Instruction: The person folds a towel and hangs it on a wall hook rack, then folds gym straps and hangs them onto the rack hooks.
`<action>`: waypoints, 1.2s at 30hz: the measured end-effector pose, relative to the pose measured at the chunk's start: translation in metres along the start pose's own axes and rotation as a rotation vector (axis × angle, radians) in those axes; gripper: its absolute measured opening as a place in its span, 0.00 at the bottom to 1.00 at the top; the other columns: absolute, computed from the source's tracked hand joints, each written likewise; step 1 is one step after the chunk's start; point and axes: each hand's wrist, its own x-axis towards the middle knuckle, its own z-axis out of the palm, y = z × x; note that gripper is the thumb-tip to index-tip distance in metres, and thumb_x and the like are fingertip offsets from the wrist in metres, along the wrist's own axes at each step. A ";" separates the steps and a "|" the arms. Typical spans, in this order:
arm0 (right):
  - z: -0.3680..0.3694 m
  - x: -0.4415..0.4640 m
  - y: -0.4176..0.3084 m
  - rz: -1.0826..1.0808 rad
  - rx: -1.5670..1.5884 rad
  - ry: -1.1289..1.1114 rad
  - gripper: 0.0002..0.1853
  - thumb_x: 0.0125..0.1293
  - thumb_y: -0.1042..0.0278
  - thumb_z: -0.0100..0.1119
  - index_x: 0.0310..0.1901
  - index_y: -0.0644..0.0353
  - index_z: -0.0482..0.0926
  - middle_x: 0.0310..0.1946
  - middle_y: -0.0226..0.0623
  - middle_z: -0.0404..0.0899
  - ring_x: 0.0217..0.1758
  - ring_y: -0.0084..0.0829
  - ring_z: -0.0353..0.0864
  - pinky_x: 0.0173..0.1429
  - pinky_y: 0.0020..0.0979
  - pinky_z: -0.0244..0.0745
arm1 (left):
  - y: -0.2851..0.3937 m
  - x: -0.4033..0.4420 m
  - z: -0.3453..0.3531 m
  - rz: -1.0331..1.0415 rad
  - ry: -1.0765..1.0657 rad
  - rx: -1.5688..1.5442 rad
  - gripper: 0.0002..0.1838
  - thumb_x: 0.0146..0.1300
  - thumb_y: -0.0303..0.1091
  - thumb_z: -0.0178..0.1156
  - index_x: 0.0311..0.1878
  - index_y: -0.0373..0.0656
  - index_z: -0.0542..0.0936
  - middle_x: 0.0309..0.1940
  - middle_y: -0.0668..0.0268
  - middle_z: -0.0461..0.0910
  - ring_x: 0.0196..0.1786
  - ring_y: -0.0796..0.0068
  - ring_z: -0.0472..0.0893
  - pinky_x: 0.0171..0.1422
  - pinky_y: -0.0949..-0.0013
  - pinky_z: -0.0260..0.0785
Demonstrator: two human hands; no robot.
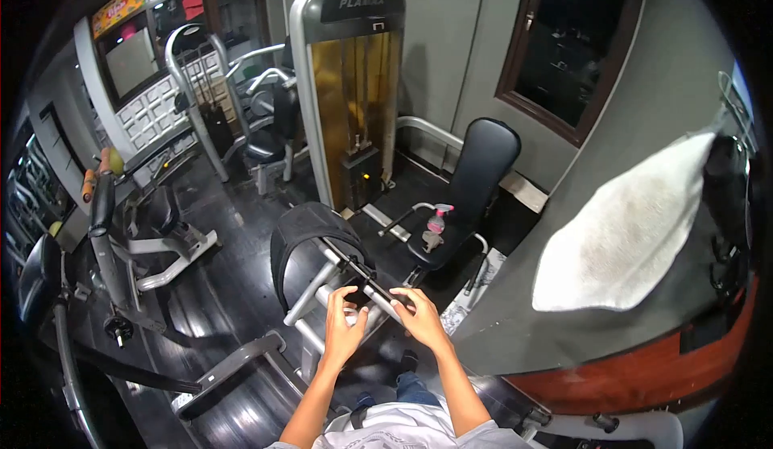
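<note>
My left hand is raised in front of me, its fingers curved and the thumb apart, with nothing visible in it. To its right, my right hand has a similar shape, fingers bent and spread from the thumb. Between and just beyond them runs the silver and black frame bar of a gym machine; whether the fingertips touch it I cannot tell. A black pad tops that machine. Farther on, a pink-topped spray bottle and a crumpled cloth rest on a black seat.
A tall weight stack machine stands ahead, beside a black backrest. On the right wall hangs a white towel. More gym machines stand on the dark floor at left, with a grey frame foot near me.
</note>
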 end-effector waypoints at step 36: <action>0.002 0.146 0.044 0.346 0.399 -0.604 0.30 0.60 0.57 0.79 0.58 0.67 0.80 0.52 0.37 0.85 0.53 0.25 0.82 0.61 0.30 0.75 | -0.008 0.045 0.013 -0.054 0.152 0.298 0.40 0.42 0.36 0.79 0.62 0.41 0.76 0.57 0.55 0.78 0.60 0.57 0.79 0.68 0.58 0.71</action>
